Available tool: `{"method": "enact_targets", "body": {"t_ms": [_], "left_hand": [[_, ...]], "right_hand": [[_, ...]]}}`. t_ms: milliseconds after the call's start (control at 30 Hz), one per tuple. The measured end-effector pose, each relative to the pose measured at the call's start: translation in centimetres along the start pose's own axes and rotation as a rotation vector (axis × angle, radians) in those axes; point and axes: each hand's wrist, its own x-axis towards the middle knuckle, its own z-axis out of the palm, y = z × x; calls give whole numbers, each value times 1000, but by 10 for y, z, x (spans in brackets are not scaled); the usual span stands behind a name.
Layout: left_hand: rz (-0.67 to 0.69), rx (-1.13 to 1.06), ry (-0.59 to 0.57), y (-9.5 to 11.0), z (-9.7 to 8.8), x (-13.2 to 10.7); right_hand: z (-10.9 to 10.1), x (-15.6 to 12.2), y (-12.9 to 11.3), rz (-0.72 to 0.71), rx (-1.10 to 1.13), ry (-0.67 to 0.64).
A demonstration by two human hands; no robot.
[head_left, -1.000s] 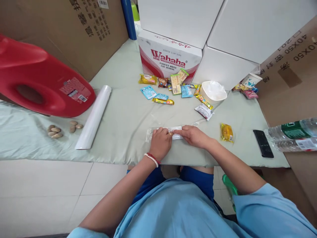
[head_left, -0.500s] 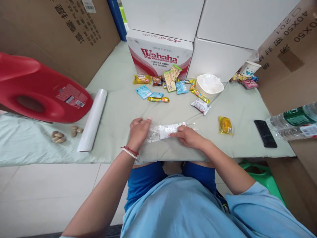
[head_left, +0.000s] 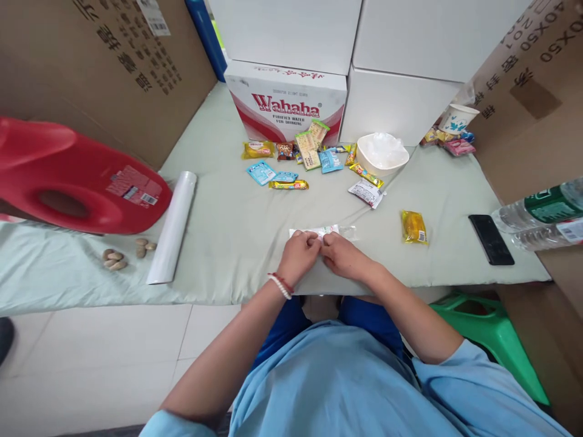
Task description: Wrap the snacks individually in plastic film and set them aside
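My left hand [head_left: 299,255] and my right hand [head_left: 341,255] meet at the near edge of the green cloth [head_left: 237,212]. Both are closed, fingers pinching a clear plastic-wrapped packet [head_left: 319,231] that lies flat just beyond the knuckles. The packet shows white print and its clear film sticks out to the right. A bead bracelet sits on my left wrist.
Several snack packets [head_left: 300,159] lie before a Wahaha box [head_left: 285,106], beside a white bowl [head_left: 381,153]. A yellow packet [head_left: 413,226] and a black phone [head_left: 490,239] lie right. A white roll [head_left: 172,226], nuts [head_left: 115,259] and a red jug [head_left: 68,182] lie left. Water bottles [head_left: 544,215] sit far right.
My left hand has come back right from the packet's left end to meet my right hand. The packet now looks shorter, folded in from the left.
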Motion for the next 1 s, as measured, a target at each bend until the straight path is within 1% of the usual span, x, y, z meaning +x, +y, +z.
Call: {"method": "enact_targets", "body": {"t_ms": [67,100,133,167,200,233,267,300,333,367,400,433,467,567,667,700,767,833,867,900,1000], "left_hand": [[50,168,26,2,19,5],[63,233,28,1,24,6],[70,278,22,0,27,6],[66,309,16,-1,28,5],[55,333,11,-1,28,4],[39,354,11,-1,27,3],[23,378,16,-1,25,2],[15,403,27,0,25,1],[22,429,41,1,24,0],[47,456,55,2,24,-1],[85,481,68,2,25,-2],[127,504,81,2,25,-2],[165,525,93,2,26,-3],[212,559,112,2,29,-4],[217,562,103,3,32,-4],[221,559,98,4,32,-4],[225,541,90,5,31,-4],[187,507,87,4,27,-3],[143,477,98,2,24,-3],[82,437,126,-1,20,-3],[-116,317,270,-13,9,-4]], "right_hand": [[-9,-7,0,-17,109,-16],[-16,-10,2,-4,191,-3],[-22,-13,5,41,261,46],[-29,-15,10,119,299,134],[-34,-16,16,226,289,248],[-38,-16,22,348,235,359],[-40,-16,29,463,158,424],[-41,-16,35,553,86,424],[-40,-16,40,611,32,367],[-38,-18,44,639,1,284],[-36,-20,47,644,-12,208],[-35,-23,48,638,-12,162],[-35,-26,48,631,1,156],[-41,-30,40,668,118,248],[-46,-16,20,671,259,272],[-44,-7,12,655,265,266],[-35,11,-4,622,196,252],[-22,28,-17,597,95,233],[-14,34,-21,586,62,221],[-7,37,-22,574,46,213],[7,38,-20,520,70,216]]}}
